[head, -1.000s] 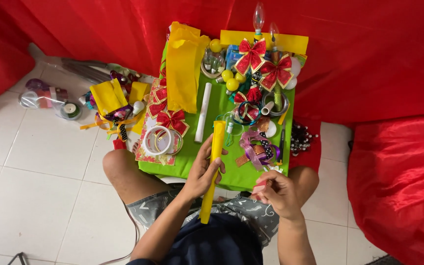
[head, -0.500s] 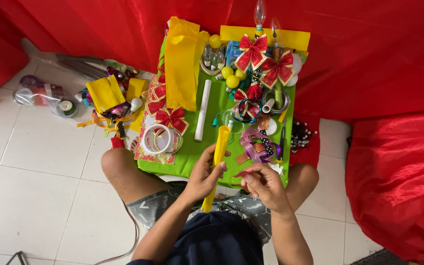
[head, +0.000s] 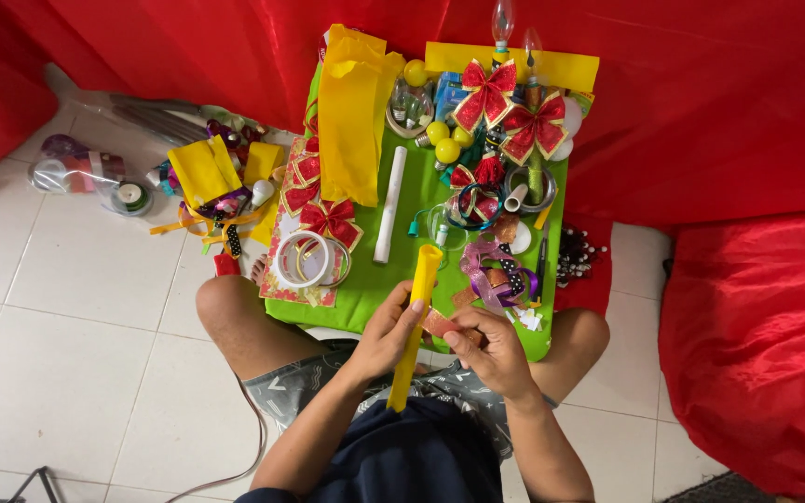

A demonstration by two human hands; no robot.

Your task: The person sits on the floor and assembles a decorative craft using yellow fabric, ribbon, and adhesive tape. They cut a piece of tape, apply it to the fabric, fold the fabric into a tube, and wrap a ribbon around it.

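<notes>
Left hand (head: 386,333) grips a long yellow roll (head: 415,321) at mid-length, fingers (head: 411,312) wrapped round it. A second ago the right hand (head: 494,352) hung apart to the right; it has since closed in beside the roll, its fingers pinching a small reddish-brown strip (head: 441,323) that touches the roll's side. The roll is slim, bright yellow, tube-like, tilted slightly, upper end over the near edge of the green board (head: 365,289), lower end above the lap. Just beyond, on the board: white tape rings (head: 303,259), a white tube (head: 389,205), purple ribbon (head: 488,278). Farther back: red glitter bows (head: 484,93), yellow balls (head: 446,149), folded yellow paper (head: 354,116). Red cloth (head: 701,102) behind; tile floor (head: 67,307) left.
</notes>
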